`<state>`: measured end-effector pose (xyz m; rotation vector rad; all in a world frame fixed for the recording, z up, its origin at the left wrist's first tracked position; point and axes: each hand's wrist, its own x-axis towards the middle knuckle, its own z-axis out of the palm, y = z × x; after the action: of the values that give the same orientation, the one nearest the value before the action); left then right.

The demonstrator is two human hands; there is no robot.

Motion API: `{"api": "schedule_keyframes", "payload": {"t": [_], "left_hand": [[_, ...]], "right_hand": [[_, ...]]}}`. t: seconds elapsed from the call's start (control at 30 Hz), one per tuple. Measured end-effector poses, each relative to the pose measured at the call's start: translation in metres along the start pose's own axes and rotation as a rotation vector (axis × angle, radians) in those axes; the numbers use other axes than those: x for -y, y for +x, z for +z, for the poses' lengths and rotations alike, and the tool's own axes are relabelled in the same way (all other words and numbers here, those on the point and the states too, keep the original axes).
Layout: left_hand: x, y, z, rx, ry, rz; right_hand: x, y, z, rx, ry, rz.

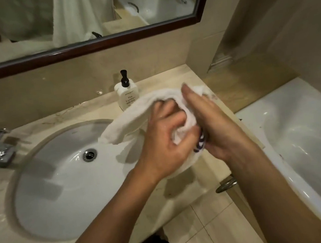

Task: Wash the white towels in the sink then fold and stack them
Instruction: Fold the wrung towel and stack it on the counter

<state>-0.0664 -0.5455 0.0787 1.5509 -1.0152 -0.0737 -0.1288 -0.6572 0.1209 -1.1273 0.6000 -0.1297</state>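
Left hand grip is curled tight on a bunched part of the white towel; right hand lies flat, fingers straight, pressing the towel from the other side, held just above the tabletop's right end, past the sink rim. Risk: the loose tail toward the sink hangs free, so it could drag over the tabletop or clip the soap bottle behind it. Only one hand actually grips, so wet cloth could slip off the right edge toward the floor.
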Motion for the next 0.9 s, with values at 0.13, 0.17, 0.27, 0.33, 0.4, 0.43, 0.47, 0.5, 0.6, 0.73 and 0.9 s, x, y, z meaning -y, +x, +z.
{"api": "schedule_keyframes", "payload": {"t": [0.13,0.17,0.27,0.33,0.4,0.43,0.47,0.5,0.6,0.73,0.9], "left_hand": [[0.008,-0.022,0.001,0.062,-0.035,-0.098],[0.005,-0.027,0.002,-0.044,-0.232,-0.262],[-0.003,-0.029,0.008,-0.486,-0.897,-0.800],[0.008,-0.025,0.006,-0.525,-1.085,-1.065],[0.020,-0.015,-0.002,-0.475,-1.305,-1.252],[0.024,-0.008,-0.006,-0.484,-1.427,-1.339],[0.027,0.000,-0.010,-0.505,-1.477,-1.389],[0.029,0.007,-0.013,-0.516,-1.477,-1.397],[0.034,0.023,-0.016,-0.612,-1.408,-1.433],[0.071,0.017,-0.019,-0.829,-1.493,-1.360],[0.099,-0.012,-0.016,-0.970,-1.585,-1.320]], "right_hand": [[-0.021,-0.003,0.006,-0.059,-0.125,-0.101],[-0.025,0.000,0.006,-0.086,-0.145,-0.116],[-0.031,0.006,0.008,-0.171,-0.278,-0.174],[-0.029,0.004,0.009,-0.152,-0.336,-0.214],[-0.026,0.003,0.001,-0.102,-0.355,-0.237],[-0.025,0.001,0.000,-0.075,-0.353,-0.240],[-0.025,-0.001,-0.001,-0.046,-0.341,-0.237],[-0.025,-0.002,-0.001,-0.023,-0.325,-0.233],[-0.031,-0.002,0.000,-0.018,-0.311,-0.243],[-0.045,0.001,-0.002,-0.145,-0.248,-0.248],[-0.055,0.003,-0.002,-0.217,-0.035,-0.207]]}}
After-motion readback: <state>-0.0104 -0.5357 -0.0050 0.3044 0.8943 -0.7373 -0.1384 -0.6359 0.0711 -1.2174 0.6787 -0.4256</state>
